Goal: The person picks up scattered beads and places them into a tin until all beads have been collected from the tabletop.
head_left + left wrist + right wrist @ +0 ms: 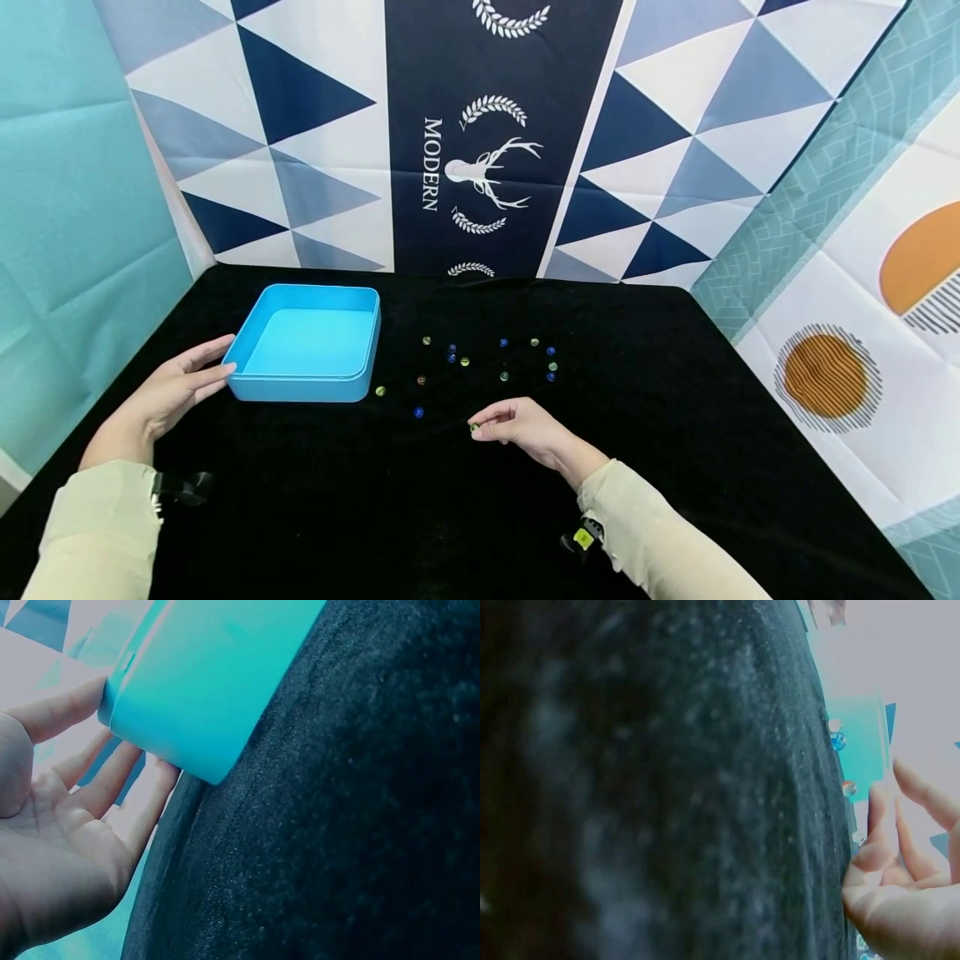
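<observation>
A blue square box (pixel 296 390) stands open-topped at the left of the black cloth. My left hand (pixel 176 387) rests on its left side and near front corner; in the left wrist view the fingers (pixel 112 780) look fairly straight against the box wall (pixel 202 682). Between thumb and forefinger, my right hand (pixel 521 429) pinches a yellow-green glass marble (pixel 475 427) just above the cloth. Closest to that hand lie a blue marble (pixel 418 412) and a clear greenish marble (pixel 504 377). The right wrist view hides the held marble behind the fingers (pixel 881 825).
Several more marbles are scattered behind the right hand, among them a reddish one (pixel 422 380), a blue one (pixel 551 377) and a yellow-green one (pixel 381 391) beside the box. Black cloth (pixel 360 500) covers the table. Patterned curtains (pixel 322 150) hang behind it.
</observation>
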Action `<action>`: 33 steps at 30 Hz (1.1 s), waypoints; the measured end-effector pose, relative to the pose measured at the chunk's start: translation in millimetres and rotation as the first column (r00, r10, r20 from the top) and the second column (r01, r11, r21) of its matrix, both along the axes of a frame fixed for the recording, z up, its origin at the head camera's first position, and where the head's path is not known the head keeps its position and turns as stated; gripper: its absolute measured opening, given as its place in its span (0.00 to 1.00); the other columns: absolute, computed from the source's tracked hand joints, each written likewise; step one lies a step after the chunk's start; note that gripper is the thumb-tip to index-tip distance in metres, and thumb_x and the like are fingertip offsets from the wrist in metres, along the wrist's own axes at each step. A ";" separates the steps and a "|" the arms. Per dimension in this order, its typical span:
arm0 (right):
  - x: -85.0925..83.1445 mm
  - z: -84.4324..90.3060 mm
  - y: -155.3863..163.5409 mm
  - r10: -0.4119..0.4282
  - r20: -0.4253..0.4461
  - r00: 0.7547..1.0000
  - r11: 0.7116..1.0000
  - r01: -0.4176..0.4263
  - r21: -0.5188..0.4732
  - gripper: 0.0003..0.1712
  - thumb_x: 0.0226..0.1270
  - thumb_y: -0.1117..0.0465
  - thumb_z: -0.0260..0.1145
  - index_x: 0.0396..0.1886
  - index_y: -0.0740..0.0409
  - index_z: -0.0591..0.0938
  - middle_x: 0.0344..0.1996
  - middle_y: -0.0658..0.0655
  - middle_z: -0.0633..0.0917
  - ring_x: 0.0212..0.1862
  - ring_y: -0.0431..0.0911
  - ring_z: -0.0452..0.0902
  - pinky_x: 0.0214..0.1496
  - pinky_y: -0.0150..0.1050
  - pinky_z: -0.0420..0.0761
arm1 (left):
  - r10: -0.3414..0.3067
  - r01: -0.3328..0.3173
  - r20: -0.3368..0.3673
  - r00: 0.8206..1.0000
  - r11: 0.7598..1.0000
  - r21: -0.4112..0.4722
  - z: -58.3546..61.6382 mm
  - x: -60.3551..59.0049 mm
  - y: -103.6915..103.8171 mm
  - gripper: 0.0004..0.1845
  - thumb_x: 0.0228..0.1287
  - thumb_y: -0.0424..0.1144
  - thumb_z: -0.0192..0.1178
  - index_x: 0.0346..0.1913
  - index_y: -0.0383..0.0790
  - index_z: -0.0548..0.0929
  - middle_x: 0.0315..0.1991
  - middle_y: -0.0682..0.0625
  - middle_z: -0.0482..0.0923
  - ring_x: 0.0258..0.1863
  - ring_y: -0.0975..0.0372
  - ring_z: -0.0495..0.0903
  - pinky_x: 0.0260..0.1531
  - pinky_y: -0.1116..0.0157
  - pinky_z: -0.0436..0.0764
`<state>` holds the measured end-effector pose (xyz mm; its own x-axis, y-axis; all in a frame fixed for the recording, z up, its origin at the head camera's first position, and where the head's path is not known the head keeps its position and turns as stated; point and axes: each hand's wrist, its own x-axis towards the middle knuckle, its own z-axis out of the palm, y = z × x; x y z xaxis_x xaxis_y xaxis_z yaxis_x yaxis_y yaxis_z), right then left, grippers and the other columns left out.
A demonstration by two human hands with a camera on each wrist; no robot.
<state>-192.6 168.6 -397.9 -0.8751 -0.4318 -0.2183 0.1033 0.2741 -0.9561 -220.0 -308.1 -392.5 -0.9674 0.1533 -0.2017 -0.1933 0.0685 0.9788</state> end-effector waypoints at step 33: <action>-17.2 0.1 -47.7 -0.328 -0.020 0.945 0.933 0.320 -0.164 0.17 0.53 0.68 0.70 0.43 0.72 0.82 0.31 0.51 0.85 0.31 0.38 0.76 0.29 0.28 0.71 | 0.006 -0.006 0.008 1.000 0.999 0.053 -0.7 1.9 -0.2 0.43 0.65 0.37 0.59 0.73 0.39 0.44 0.72 0.37 0.33 0.42 0.80 0.74 0.44 0.76 0.76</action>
<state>-209.8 120.9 -397.8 -0.9807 -0.1488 -0.1272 0.1163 0.0795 -0.9900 -218.1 -308.4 -393.3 -0.9668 0.1584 -0.2007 -0.2008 0.0155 0.9795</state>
